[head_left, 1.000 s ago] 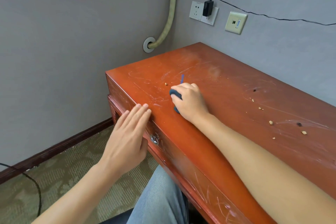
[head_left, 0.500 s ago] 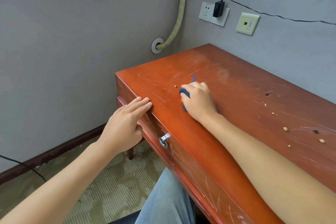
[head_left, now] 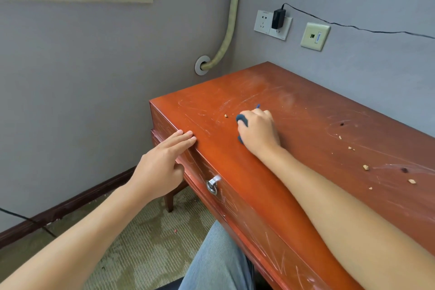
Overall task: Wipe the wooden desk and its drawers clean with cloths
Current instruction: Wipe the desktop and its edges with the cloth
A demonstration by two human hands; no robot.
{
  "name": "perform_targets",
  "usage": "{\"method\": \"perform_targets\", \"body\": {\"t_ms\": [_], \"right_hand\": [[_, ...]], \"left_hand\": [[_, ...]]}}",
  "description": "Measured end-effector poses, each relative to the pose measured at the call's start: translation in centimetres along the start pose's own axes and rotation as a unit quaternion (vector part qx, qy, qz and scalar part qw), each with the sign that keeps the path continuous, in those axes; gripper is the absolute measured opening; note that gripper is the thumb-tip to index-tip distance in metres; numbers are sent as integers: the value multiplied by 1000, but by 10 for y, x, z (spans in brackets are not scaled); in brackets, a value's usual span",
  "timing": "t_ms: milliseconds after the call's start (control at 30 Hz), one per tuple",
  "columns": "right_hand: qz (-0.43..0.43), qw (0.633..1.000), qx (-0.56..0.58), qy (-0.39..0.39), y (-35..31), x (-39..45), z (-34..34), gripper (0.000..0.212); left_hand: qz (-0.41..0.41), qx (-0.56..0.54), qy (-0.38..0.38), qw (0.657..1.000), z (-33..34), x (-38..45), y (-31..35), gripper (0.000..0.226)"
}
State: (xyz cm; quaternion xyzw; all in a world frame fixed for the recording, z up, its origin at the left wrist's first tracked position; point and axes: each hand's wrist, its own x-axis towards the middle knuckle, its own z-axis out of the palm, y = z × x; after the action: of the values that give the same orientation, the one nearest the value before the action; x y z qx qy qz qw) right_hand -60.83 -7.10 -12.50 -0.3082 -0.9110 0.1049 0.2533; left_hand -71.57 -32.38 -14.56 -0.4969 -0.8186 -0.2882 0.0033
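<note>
My right hand (head_left: pixel 257 130) clutches the cloth (head_left: pixel 242 120); my left hand (head_left: pixel 162 165) lies flat on the desk (head_left: pixel 306 148) edge. I should press firmly, sweeping the crumbs (head_left: pixel 365 167) together.

Likely a hotel or dorm room: carpet (head_left: pixel 146 238), wall sockets (head_left: pixel 273 24), wooden desk (head_left: pixel 306 125).

Scuffed red desk (head_left: pixel 294 148), bunched blue cloth (head_left: pixel 242 120)

Left hand (head_left: pixel 162 167) dropped from desk (head_left: pixel 306 148) top to its edge.
</note>
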Motion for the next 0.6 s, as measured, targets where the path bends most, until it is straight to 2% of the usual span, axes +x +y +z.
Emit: {"method": "perform_targets", "body": {"t_ms": [67,167,267,433,600], "right_hand": [[-31,999,0,-9,-26,-14,4,24],[-169,982,60,-53,-61,-60,-3,20],[-236,967,63,-70,-65,-84,-10,25],[-181,980,63,-51,-84,-58,17,22],[-101,994,37,-23,-98,-9,41,22]], "left_hand": [[-5,-7,4,1000,2,0,-1,85],[-11,-29,12,999,5,0,-5,86],[-9,-67,14,998,9,2,-9,88],[-36,-181,59,981,25,-2,-15,99],[-37,-178,100,978,40,-5,-12,97]]}}
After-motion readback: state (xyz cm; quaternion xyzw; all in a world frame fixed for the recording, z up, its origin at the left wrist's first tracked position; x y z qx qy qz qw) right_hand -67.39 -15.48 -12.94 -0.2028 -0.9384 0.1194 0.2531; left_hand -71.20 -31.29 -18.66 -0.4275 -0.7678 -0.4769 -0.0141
